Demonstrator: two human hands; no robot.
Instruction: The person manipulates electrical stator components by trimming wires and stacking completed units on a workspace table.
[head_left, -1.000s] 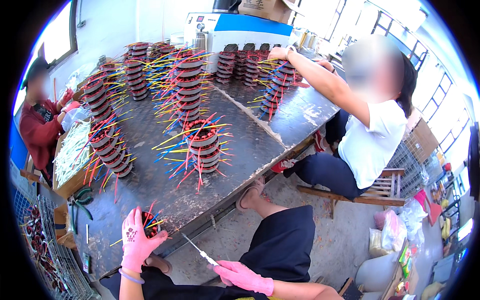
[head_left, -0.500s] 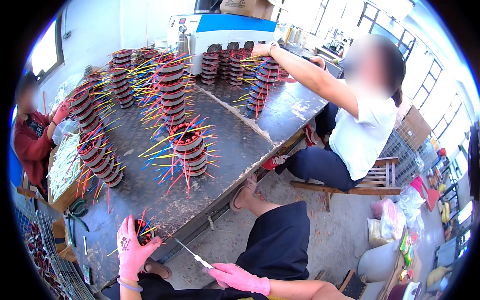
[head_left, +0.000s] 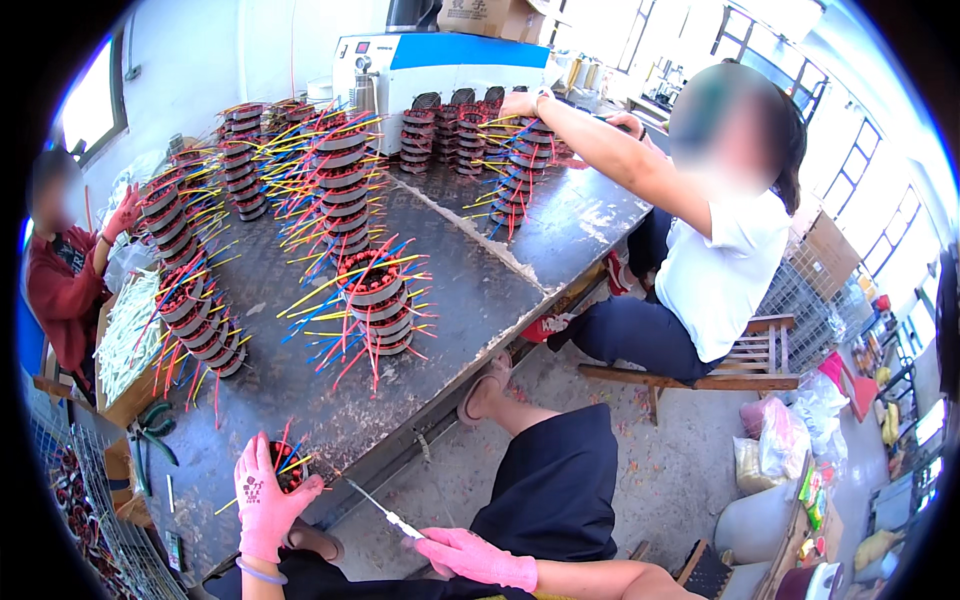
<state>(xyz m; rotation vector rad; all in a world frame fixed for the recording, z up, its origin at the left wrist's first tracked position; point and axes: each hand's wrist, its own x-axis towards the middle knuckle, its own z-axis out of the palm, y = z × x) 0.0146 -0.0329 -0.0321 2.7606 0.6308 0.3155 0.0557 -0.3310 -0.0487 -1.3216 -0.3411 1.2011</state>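
Red wired ring (head_left: pixel 290 468), cupped by left hand (head_left: pixel 264 505), right hand (head_left: pixel 478 557) apart

A bare stretch of the counter (head_left: pixel 300 400) lies open between the left grip (head_left: pixel 268 503) and the nearest stack of wired rings (head_left: pixel 378 312), and a broader lane runs back to the right of that stack. Between it and the leaning left stack (head_left: pixel 195 310) the gap is tighter (loose red, yellow and blue wires (head_left: pixel 308 300) poke into it from both sides). The white-handled tool (head_left: pixel 403 526) in the right grip (head_left: pixel 475 558) slants across the near approach, and a carton (head_left: pixel 129 405) blocks the left side.
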